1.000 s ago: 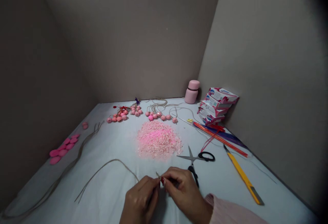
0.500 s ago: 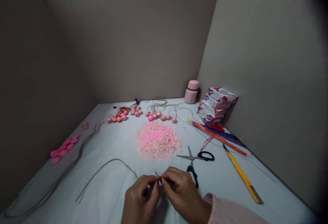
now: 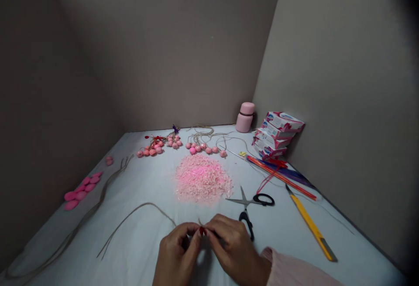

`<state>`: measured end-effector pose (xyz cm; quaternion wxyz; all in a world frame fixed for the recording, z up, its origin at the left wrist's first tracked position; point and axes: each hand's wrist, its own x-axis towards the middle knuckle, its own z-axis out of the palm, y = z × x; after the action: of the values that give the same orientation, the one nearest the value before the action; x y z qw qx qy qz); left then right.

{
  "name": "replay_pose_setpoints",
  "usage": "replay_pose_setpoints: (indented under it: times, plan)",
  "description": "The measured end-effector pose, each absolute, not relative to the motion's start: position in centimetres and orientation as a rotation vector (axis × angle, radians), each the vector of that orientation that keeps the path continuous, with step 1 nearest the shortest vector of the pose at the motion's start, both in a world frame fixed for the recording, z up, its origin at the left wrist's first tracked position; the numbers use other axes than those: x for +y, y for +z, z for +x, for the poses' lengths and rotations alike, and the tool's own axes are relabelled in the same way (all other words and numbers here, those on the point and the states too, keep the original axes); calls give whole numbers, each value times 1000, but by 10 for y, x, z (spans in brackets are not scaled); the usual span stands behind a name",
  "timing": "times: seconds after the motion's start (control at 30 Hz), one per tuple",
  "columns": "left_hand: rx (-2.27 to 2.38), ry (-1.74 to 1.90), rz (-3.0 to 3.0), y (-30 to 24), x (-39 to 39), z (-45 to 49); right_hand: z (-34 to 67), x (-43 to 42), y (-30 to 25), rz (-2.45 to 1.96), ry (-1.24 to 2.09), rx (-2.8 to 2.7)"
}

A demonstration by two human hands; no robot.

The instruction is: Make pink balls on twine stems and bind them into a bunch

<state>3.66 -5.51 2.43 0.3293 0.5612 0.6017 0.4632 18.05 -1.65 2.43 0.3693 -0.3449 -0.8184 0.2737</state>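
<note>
At the bottom centre, my left hand (image 3: 179,251) and my right hand (image 3: 231,244) meet fingertip to fingertip. Both pinch a thin tan cord (image 3: 153,204); its short end pokes up between the fingertips, and its longer part curves away to the left across the white cloth. The exact spot where the fingers grip is hidden. Just beyond them lies a heap of pink shavings (image 3: 203,179). Scissors with black handles (image 3: 248,205) lie spread apart beside my right hand.
Right side: a yellow utility knife (image 3: 312,225), orange strips (image 3: 281,177), stacked boxes (image 3: 276,133), a pink flask (image 3: 245,117). Pink balls on cords (image 3: 208,150) and more pink balls (image 3: 152,151) lie at the back. Left: flat pink pieces (image 3: 80,195) and long cords (image 3: 101,199).
My fingertips have shifted slightly and pressed closer together around the cord. My left thumb has turned a little. The things on the table have stayed put.
</note>
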Motion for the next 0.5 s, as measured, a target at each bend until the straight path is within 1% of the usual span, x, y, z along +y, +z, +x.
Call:
replay_pose_setpoints:
  times: [0.33,0.5]
  plan:
    - [1554,1231,1453,23,-54,37,179,-16,23,-930,820,-1972]
    - [1569,1275,1545,22,-55,37,177,-14,20,-994,870,-1881]
